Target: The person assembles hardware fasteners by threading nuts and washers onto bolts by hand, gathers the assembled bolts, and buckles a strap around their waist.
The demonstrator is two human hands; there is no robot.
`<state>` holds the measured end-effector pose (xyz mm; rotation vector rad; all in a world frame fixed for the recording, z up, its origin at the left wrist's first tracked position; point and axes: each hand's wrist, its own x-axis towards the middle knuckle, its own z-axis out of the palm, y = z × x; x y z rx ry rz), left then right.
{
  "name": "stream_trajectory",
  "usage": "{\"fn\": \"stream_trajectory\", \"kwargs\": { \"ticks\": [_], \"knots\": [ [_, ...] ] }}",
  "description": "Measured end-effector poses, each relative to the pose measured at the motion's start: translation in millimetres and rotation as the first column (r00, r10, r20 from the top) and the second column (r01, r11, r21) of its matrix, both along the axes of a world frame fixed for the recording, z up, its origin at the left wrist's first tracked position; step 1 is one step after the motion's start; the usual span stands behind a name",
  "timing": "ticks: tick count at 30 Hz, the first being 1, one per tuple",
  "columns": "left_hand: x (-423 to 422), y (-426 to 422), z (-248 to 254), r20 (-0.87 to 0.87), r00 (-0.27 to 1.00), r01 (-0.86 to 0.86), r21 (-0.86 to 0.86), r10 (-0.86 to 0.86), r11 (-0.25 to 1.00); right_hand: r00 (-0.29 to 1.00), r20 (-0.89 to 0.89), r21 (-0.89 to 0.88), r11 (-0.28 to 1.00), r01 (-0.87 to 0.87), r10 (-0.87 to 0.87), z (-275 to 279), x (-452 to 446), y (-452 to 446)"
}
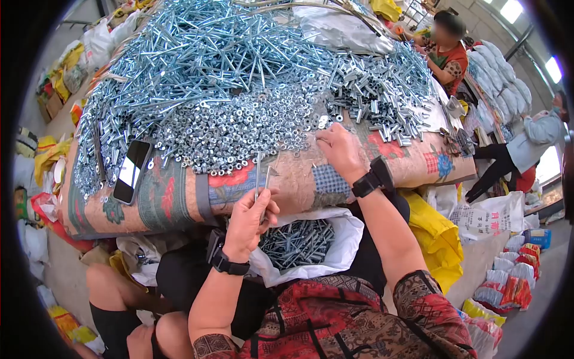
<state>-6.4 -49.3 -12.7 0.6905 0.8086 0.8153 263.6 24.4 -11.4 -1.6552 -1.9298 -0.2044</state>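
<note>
2 long bolts (258, 176) are gripped near-upright in the left hand (251, 218), near edge of table (412, 160). Right hand (342, 151) is curled narrow beside the nuts (239, 128); contents can't be told. Floral-covered surface is heaped with loose bolts (197, 60), nuts, sleeves (371, 90); phone (131, 173) is laid at left. 2 people (451, 63) are seen at right, by stacked sacks (505, 84).
</note>
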Motion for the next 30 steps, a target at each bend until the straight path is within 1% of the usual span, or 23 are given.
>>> {"fn": "stream_trajectory", "kwargs": {
  "ticks": [1,4,5,6,7,8,9,10,11,13,14,16,17,18,19,20,21,22,24,26,29,30],
  "knots": [
    [-0.5,-0.8,-1.0,0.003,1.0,-0.025,-0.01,0.025,1.0,1.0,0.001,-0.002,1.0,-0.004,0.004,0.8,0.0,-0.2],
    [-2.8,0.0,-3.6,-0.006,0.999,-0.033,0.015,0.033,0.999,0.977,-0.214,-0.149,0.989,-0.019,-0.014,4.6,-0.8,-1.3],
    [-3.1,0.4,-4.2,-0.004,0.999,-0.035,0.014,0.035,0.999,0.977,-0.212,-0.15,0.989,-0.021,-0.011,4.5,-1.9,0.8],
    [-3.4,0.7,-4.7,-0.026,0.999,-0.028,0.003,0.028,1.0,0.894,-0.449,-0.223,0.968,-0.112,0.0,3.2,-3.3,4.4],
    [-3.6,0.9,-5.2,-0.048,0.999,-0.021,-0.007,0.02,1.0,0.753,-0.658,-0.269,0.938,-0.217,-0.015,1.3,-5.3,7.2],
    [-3.2,0.8,-6.4,-0.05,0.999,-0.02,-0.006,0.02,1.0,0.752,-0.659,-0.269,0.939,-0.217,-0.015,-1.9,-9.2,9.4],
    [-2.7,0.9,-7.9,-0.018,1.0,-0.023,-0.007,0.023,1.0,0.878,-0.476,-0.322,0.938,-0.127,-0.044,-4.1,-14.9,12.0],
    [-2.6,1.3,-8.2,0.014,1.0,-0.027,-0.007,0.027,1.0,0.96,-0.27,-0.354,0.935,-0.028,-0.073,-4.6,-18.4,13.4],
    [-3.4,2.0,-7.4,0.013,1.0,-0.028,-0.004,0.028,1.0,0.96,-0.271,-0.351,0.936,-0.03,-0.071,-3.1,-19.8,14.1],
    [-5.7,1.5,-6.5,0.006,1.0,-0.024,-0.019,0.024,1.0,0.997,-0.072,-0.307,0.952,0.001,-0.024,1.1,-25.2,14.1],
    [-6.4,0.6,-4.7,0.006,1.0,-0.029,-0.018,0.029,0.999,0.997,-0.071,-0.306,0.952,-0.003,-0.02,2.3,-24.9,12.7],
    [-6.4,-0.3,0.7,-0.056,0.998,-0.016,-0.017,0.015,1.0,0.994,-0.058,-0.087,0.992,-0.092,0.087,2.6,-19.0,9.8],
    [-6.2,-0.6,0.8,-0.055,0.998,-0.023,-0.017,0.022,1.0,0.981,-0.192,-0.137,0.989,-0.063,0.036,-0.7,-20.4,7.0],
    [-5.7,-1.0,0.4,-0.051,0.999,-0.013,-0.028,0.012,1.0,0.98,-0.192,-0.138,0.988,-0.071,0.044,4.9,-26.4,0.6],
    [-5.0,-1.6,-0.3,-0.048,0.999,-0.001,-0.039,-0.001,0.999,0.781,-0.623,-0.248,0.939,-0.239,0.034,16.3,-34.2,-9.7],
    [-4.0,-1.7,-0.7,-0.051,0.999,-0.002,-0.042,0.0,0.999,0.413,-0.908,-0.262,0.866,-0.427,-0.071,20.7,-40.2,-19.4],
    [-2.6,-1.4,-1.1,-0.042,0.999,0.022,-0.039,-0.024,0.999,0.335,-0.941,-0.214,0.849,-0.484,-0.046,15.1,-45.6,-26.6],
    [-1.7,-1.6,-1.7,-0.034,0.998,0.047,-0.036,-0.049,0.998,0.331,-0.942,-0.212,0.849,-0.483,-0.047,15.4,-53.0,-33.9],
    [-0.1,-1.0,-5.2,-0.039,0.997,0.063,-0.033,-0.065,0.997,0.263,-0.964,-0.191,0.8,-0.569,-0.043,20.3,-64.9,-45.3],
    [0.1,-1.6,-6.8,-0.042,0.996,0.075,-0.033,-0.076,0.997,0.278,-0.959,-0.21,0.779,-0.591,-0.048,22.0,-70.1,-51.1],
    [-1.1,-1.4,-6.6,-0.05,0.996,0.075,-0.021,-0.076,0.997,0.313,-0.949,-0.208,0.803,-0.558,-0.028,20.3,-75.9,-56.0],
    [-1.6,-1.1,-6.1,-0.041,0.996,0.078,-0.023,-0.079,0.997,0.342,-0.939,-0.168,0.823,-0.542,0.033,18.3,-77.2,-56.8]
  ]
}}
